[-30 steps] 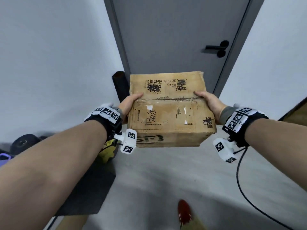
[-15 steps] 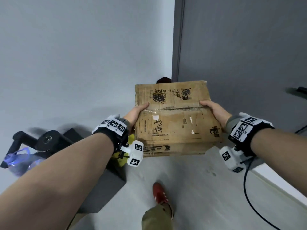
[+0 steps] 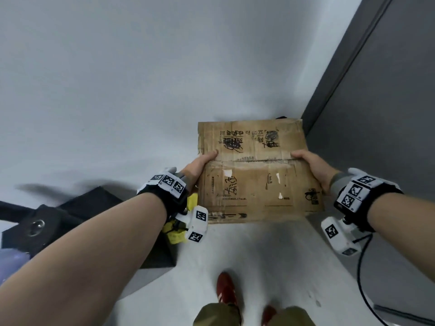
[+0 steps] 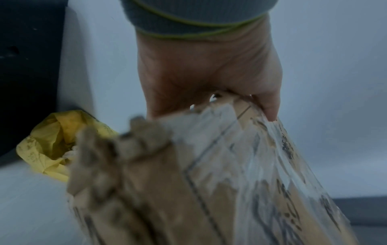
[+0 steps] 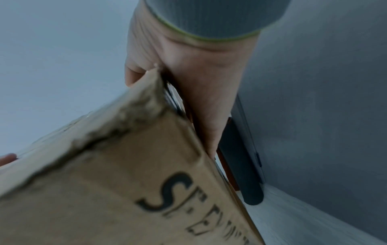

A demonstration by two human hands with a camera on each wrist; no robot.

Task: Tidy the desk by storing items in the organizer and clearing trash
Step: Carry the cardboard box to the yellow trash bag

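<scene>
I carry a worn brown cardboard box (image 3: 256, 170) with black print and tape at chest height, above the floor near a room corner. My left hand (image 3: 200, 164) grips its left side, thumb on top and fingers hidden underneath. My right hand (image 3: 310, 167) grips the right side the same way. In the left wrist view the left hand (image 4: 209, 74) holds the torn, taped edge of the box (image 4: 188, 190). The right wrist view shows the right hand (image 5: 188, 79) clamped on the box (image 5: 125, 182) with its printed side facing the camera.
A yellow plastic bag (image 3: 179, 222) lies on the floor by a black bin (image 3: 94, 208) at the left; the bag (image 4: 54, 144) also shows in the left wrist view. White wall ahead, grey door (image 3: 376, 137) at right. A dark upright object (image 5: 243, 165) stands in the corner. My red shoes (image 3: 227, 290) are below.
The view has swung left: the door has slid to the right edge and the white wall fills the frame. Both hands keep the same hold on the box, which now sits nearer the corner.
</scene>
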